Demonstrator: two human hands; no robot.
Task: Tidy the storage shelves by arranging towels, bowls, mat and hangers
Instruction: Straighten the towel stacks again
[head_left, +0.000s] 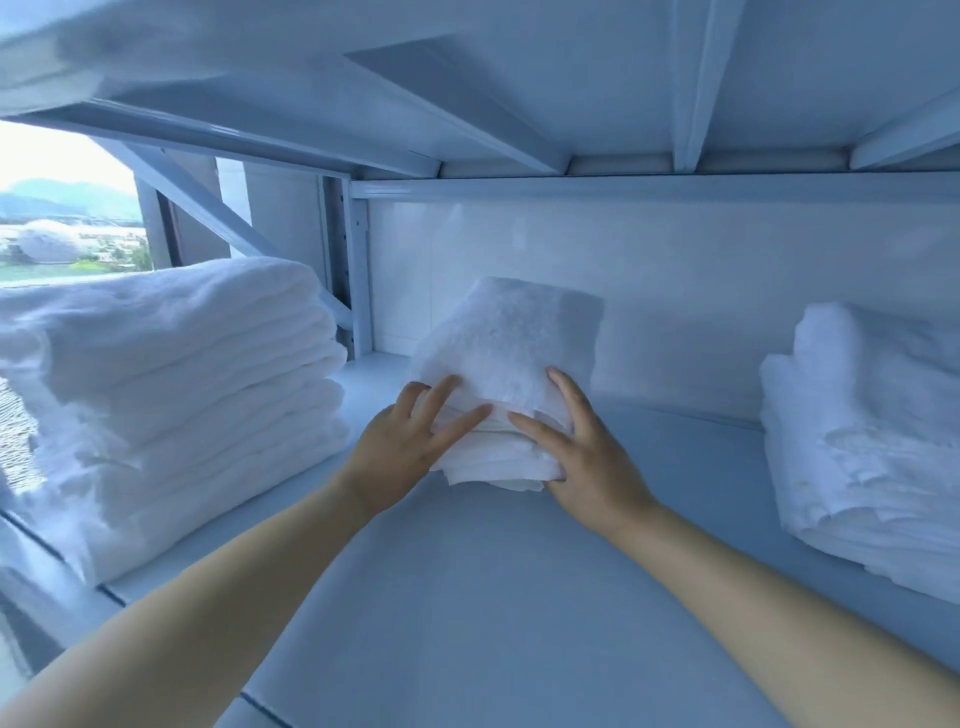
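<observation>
The towels (506, 358) between the hands are white terry cloth, fluffy and matt. The stacks left (171, 395) and right (862, 441) of them look the same. The shelf (493, 597) is smooth white-painted metal with a slight sheen.

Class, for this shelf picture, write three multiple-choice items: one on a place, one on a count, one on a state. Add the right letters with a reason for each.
1. Where is the small towel pile that both hands touch?
A. between the two other piles
B. on the floor
C. on top of the left pile

2. How many towel piles are on the shelf?
A. one
B. three
C. five

3. How are the hands placed?
A. both off the towels
B. both against the small pile's front
C. one holding a bowl

Answers:
1 A, it sits between the left pile and the right pile.
2 B, three separate piles show.
3 B, the left hand and right hand press its folded edge.
</observation>
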